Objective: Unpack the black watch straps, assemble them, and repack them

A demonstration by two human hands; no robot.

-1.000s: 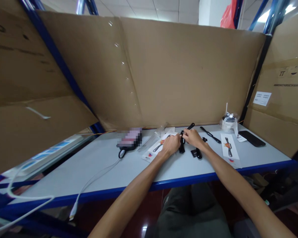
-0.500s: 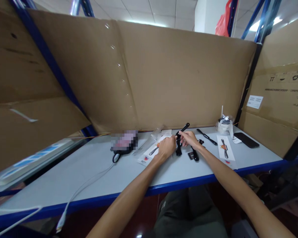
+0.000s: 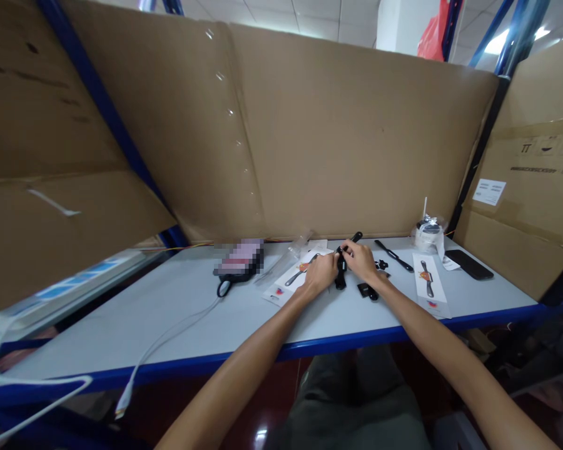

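Note:
My left hand [image 3: 322,272] and my right hand [image 3: 362,261] meet over the middle of the grey table [image 3: 178,312], both closed on a black watch with its strap [image 3: 341,270]. One strap end sticks up and away behind my right hand, the other hangs down between the hands. Under my left hand lies a white packaging card [image 3: 294,278] with a printed watch. Small black strap pieces [image 3: 368,291] lie just right of my right wrist.
A second printed card [image 3: 429,285], a loose black strap [image 3: 394,255], a bagged roll [image 3: 426,232] and a black phone [image 3: 469,264] lie to the right. A blurred pink object [image 3: 239,257] and white cable [image 3: 164,347] lie left. Cardboard walls [image 3: 333,137] enclose the table.
Both hands stay closed on the watch strap; the strap's upper end sits lower than half a second ago. The view has shifted slightly.

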